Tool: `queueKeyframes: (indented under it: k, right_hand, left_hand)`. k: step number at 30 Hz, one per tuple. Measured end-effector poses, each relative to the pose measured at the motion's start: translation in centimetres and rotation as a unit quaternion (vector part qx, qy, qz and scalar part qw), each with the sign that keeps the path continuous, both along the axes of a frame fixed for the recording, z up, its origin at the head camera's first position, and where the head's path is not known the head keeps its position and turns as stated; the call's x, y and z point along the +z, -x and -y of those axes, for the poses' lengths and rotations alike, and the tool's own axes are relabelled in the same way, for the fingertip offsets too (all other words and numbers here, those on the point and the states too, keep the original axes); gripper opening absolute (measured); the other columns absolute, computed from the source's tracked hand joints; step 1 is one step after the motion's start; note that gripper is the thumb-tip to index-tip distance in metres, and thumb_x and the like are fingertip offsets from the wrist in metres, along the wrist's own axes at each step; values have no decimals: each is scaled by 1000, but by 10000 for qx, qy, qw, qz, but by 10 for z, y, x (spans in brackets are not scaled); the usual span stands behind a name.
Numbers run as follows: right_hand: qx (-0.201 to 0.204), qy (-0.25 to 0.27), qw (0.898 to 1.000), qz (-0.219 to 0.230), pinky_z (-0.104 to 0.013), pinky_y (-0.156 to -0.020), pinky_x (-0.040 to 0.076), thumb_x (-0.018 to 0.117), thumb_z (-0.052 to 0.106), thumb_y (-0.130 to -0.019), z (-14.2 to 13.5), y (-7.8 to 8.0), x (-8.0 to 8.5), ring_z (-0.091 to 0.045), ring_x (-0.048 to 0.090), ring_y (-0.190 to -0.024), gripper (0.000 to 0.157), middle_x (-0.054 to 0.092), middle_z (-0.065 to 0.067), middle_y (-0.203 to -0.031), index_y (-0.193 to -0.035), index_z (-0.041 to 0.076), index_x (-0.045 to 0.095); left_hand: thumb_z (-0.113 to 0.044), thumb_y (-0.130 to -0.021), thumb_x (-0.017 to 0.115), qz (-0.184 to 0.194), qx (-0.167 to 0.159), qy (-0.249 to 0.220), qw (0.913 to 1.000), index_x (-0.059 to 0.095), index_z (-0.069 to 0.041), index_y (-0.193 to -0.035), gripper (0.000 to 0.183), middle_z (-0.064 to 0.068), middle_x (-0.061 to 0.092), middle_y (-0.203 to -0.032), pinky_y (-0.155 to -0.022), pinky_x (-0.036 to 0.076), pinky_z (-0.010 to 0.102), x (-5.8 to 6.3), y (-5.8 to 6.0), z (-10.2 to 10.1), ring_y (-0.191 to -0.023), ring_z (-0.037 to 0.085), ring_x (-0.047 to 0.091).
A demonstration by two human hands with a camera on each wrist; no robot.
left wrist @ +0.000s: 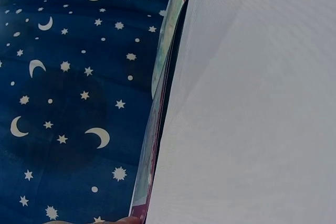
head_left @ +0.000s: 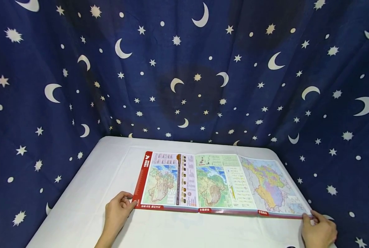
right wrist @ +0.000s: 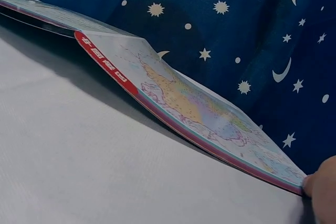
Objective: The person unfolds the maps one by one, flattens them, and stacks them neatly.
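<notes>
A fold-out map [head_left: 213, 186] lies spread across the table, with several coloured map panels side by side and a red strip along its left edge. My left hand [head_left: 117, 210] pinches its near left corner; only a fingertip [left wrist: 128, 220] shows in the left wrist view. At the near right corner, my right hand [head_left: 320, 230] grips the map between thumb and fingers. The right wrist view shows the right panel [right wrist: 199, 108] bending down from a raised fold toward that hand. The parts of the fingers beneath the sheet are hidden.
Under the map is a table with a white cover [head_left: 88, 186]. A dark blue curtain [head_left: 159, 69] printed with moons and stars hangs behind it and along both sides. A small dark object [head_left: 291, 247] is cut off at the bottom frame edge.
</notes>
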State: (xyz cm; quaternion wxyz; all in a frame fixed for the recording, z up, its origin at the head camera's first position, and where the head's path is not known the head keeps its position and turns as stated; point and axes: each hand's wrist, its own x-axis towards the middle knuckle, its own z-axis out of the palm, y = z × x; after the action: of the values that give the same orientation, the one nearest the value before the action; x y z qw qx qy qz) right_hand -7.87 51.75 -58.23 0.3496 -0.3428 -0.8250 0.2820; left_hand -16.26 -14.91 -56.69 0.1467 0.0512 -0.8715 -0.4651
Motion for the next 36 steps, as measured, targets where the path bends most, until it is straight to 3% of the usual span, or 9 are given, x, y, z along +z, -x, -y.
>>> queueKeyframes:
  k: [6, 11, 15, 20, 27, 33, 36]
  right_hand:
    - [-102, 120, 9998, -110, -67, -107, 27, 59, 17, -96, -2, 3, 0, -67, 41, -126, 39, 51, -46, -124, -123, -11, 66]
    - [-100, 55, 9999, -69, -67, -107, 27, 67, 23, -94, -3, 4, -1, -66, 41, -126, 45, 52, -46, -123, -123, -11, 67]
    - [-98, 4, 9999, -82, -68, -107, 27, 68, 22, -92, -3, 5, -1, -67, 41, -126, 45, 52, -48, -124, -123, -11, 68]
    - [-137, 23, 9999, -51, -68, -107, 27, 68, 22, -92, -2, 6, 0, -68, 40, -126, 45, 51, -48, -127, -123, -11, 68]
    - [-87, -263, 9995, -171, -68, -103, 27, 68, 20, -91, 0, 4, -2, -68, 41, -120, 44, 54, -47, -115, -121, -12, 66]
    - [94, -590, 9965, -580, -65, -103, 27, 70, 16, -89, 4, 11, -2, -62, 45, -116, 41, 59, -44, -114, -118, -13, 68]
    - [177, -655, 9964, -505, -64, -105, 28, 70, 15, -90, 9, 15, -1, -61, 46, -120, 41, 59, -44, -120, -120, -13, 68]
  left_hand:
    - [-10, -77, 93, -4, -18, 312, 9995, 73, -10, -93, 25, -6, 56, -65, -57, 37, 23, -3, 2, -3, -54, 4, 48]
    - [-13, -79, 92, 192, -37, 341, 9992, 73, -10, -95, 25, -5, 57, -67, -59, 37, 24, -3, 3, -3, -55, 6, 49]
    - [-12, -79, 92, 131, -37, 323, 9994, 73, -10, -94, 25, -5, 57, -67, -58, 37, 24, -4, 5, -4, -55, 5, 49]
    - [-9, -78, 92, -175, 32, 237, 9996, 73, -10, -90, 22, -6, 58, -66, -56, 39, 22, -6, 6, -5, -53, 2, 48]
    - [-12, -81, 89, -727, 508, 374, 9954, 72, -14, -83, 17, -7, 60, -68, -60, 39, 22, -8, 10, 1, -57, 1, 49]
    - [-11, -80, 89, -1321, 697, 738, 9860, 74, -13, -84, 16, -3, 63, -74, -66, 37, 27, -9, 17, 7, -68, 13, 54]
    - [-12, -79, 90, -1515, 621, 821, 9831, 75, -10, -87, 17, 3, 67, -83, -74, 36, 30, -10, 21, 10, -81, 20, 55]
